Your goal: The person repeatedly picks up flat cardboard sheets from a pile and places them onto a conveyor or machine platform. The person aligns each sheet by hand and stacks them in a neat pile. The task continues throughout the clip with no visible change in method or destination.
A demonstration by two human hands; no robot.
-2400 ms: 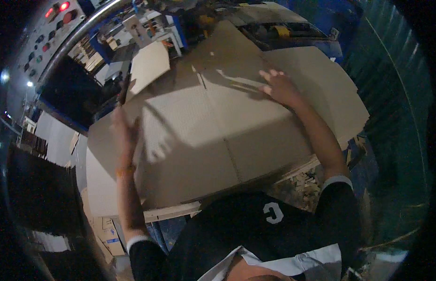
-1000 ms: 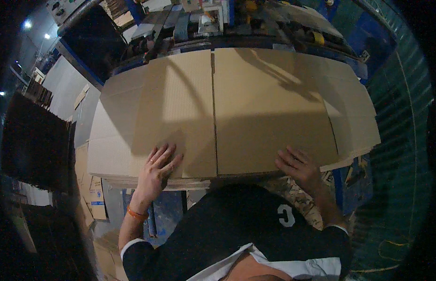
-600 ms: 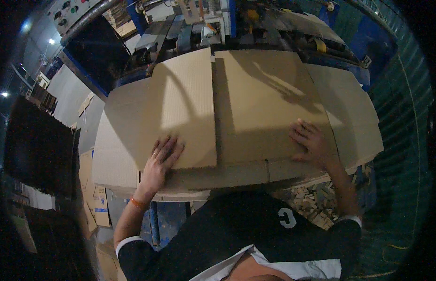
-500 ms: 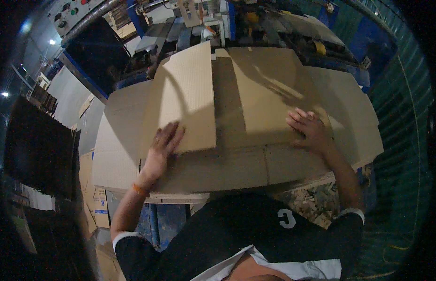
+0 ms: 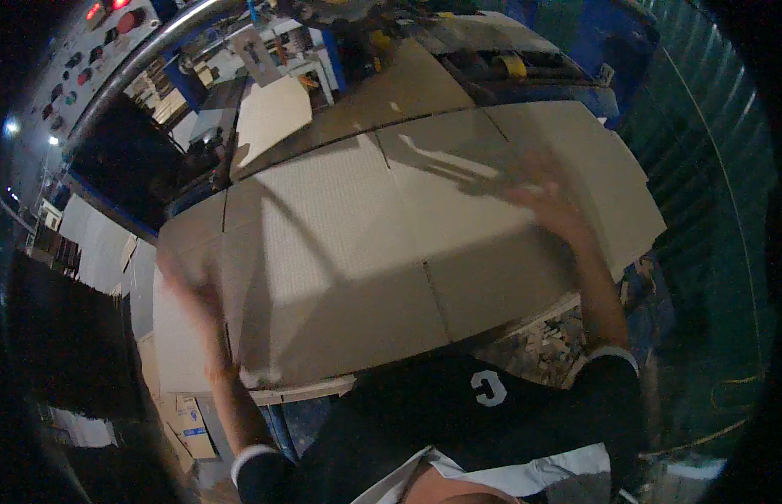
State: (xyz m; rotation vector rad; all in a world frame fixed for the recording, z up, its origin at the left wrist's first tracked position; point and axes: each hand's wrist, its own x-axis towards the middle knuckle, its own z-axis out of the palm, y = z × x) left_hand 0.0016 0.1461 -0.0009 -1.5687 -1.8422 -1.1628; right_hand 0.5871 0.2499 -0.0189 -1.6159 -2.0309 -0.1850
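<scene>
While both arms are reaching out from the lower edge of the head view, I am watching a large flat brown corrugated cardboard sheet lying spread between them, creased into panels and flaps. My left hand is sitting at the sheet's left edge, against the outer panel, with an orange band around the wrist just below it. The hand is smeared with blur, so I cannot tell whether the fingers are curling over the edge or lying flat on it. My right hand is resting over the right part of the sheet, fingers spread wide and open, throwing a long shadow across the panel beyond it; it is also blurred, and I cannot tell whether the palm is pressing down or hovering just above the board.

Beyond the hands, a second tan cardboard sheet is lying on a blue machine frame. Past my left hand, a smaller pale cardboard piece is leaning near a curved metal rail. Outside my left arm, a dark stack of flattened cardboard is standing. Under my right forearm, cardboard scraps are littering the floor.
</scene>
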